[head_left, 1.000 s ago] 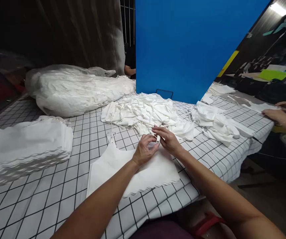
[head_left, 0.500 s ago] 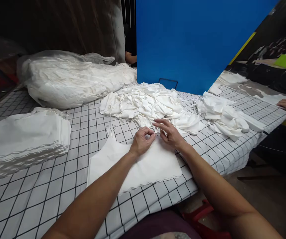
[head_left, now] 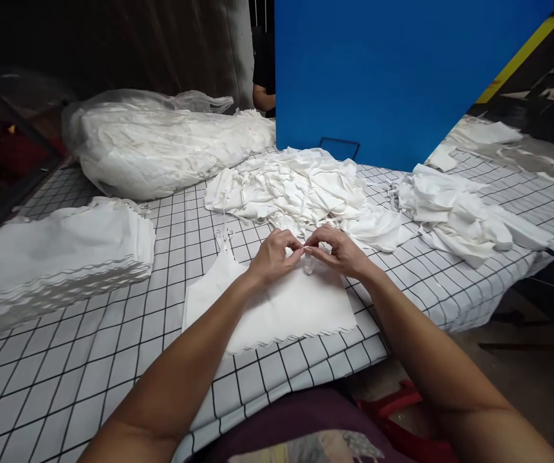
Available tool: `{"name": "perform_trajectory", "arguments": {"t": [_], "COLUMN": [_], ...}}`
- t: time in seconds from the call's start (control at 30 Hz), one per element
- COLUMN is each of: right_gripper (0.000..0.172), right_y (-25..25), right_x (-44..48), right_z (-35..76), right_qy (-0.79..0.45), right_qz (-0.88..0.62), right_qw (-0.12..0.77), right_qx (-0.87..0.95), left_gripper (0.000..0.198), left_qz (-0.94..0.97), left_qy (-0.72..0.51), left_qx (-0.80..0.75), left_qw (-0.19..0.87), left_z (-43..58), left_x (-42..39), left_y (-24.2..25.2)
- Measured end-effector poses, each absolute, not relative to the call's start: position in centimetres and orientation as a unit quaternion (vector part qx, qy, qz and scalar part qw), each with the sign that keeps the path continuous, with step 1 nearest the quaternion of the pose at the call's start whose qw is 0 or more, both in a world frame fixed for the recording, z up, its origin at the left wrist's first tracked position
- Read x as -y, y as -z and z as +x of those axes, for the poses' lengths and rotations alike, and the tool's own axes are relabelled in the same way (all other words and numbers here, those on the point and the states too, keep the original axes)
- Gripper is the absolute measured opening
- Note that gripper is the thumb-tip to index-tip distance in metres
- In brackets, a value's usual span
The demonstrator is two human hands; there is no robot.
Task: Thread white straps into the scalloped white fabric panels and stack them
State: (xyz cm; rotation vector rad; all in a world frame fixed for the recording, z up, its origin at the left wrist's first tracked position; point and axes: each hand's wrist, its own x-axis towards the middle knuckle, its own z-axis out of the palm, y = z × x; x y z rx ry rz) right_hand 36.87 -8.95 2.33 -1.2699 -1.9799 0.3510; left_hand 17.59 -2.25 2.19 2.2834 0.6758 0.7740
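A white camisole top [head_left: 281,312] with a wavy hem lies flat in front of me. My left hand [head_left: 277,254] is closed in a pinch above its upper edge. Fingertip to fingertip with it, my right hand [head_left: 337,251] pinches too. Between them is a thin white strap [head_left: 309,263], partly hidden by the fingers. The other strap [head_left: 224,236] of the top stretches out loose on the cloth to the left.
Rumpled white garments [head_left: 296,190] are heaped behind my hands, with a smaller pile [head_left: 455,215] to the right. A neat stack [head_left: 64,244] lies left, a filled plastic bag [head_left: 161,141] behind it. A blue panel [head_left: 354,77] stands at the back. Checked cloth [head_left: 112,360] covers the table.
My right hand's fingers, raised and spread before, have closed in a pinch against my left fingertips at the strap. The view has swung slightly left; the other person's hand at far right is out of frame.
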Motion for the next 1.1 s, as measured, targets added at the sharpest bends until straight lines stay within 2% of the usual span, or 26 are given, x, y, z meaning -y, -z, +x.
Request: {"name": "perform_trajectory", "arguments": {"t": [0.1,0.23,0.3,0.37,0.53,0.77,0.9,1.0,1.1], "right_gripper": [0.017,0.02,0.025,0.029,0.033,0.028,0.031,0.033,0.034], "right_y": [-3.2,-3.4,-3.1,-2.9,-3.8,-4.1,-2.3,-0.8,0.1], "right_x": [9.5,9.9,9.8,9.5,9.2,9.1,9.3,9.4,9.4], "right_z": [36.8,36.5,36.6,36.8,37.0,36.3,36.0,35.7,35.5], "right_qy": [-0.199,-0.439,-0.542,-0.594,-0.564,-0.446,-0.44,-0.445,-0.433], "right_qz": [-0.483,-0.427,-0.407,-0.4,-0.42,-0.471,-0.513,-0.537,-0.552], "right_qw": [0.374,0.404,0.386,0.36,0.295,0.263,0.282,0.325,0.328], "right_qx": [0.766,0.68,0.626,0.598,0.646,0.714,0.681,0.639,0.633], "left_gripper": [0.011,0.015,0.018,0.017,0.021,0.016,0.021,0.018,0.014], "left_qz": [0.878,0.898,0.896,0.88,0.851,0.857,0.868,0.852,0.836], "left_qy": [-0.269,-0.225,-0.205,-0.194,-0.174,-0.213,-0.22,-0.21,-0.216], "left_qx": [-0.244,-0.225,-0.215,-0.213,-0.231,-0.275,-0.327,-0.357,-0.376], "left_qw": [0.312,0.305,0.331,0.376,0.438,0.379,0.301,0.321,0.335], "left_z": [17.2,16.6,16.2,15.7,14.6,14.2,14.2,14.3,14.6], "left_x": [2.7,3.1,3.2,3.3,3.8,4.7,5.2,5.4,5.4], "left_y": [-3.3,-4.9,-5.5,-5.9,-5.7,-2.5,-0.2,0.4,0.5]}}
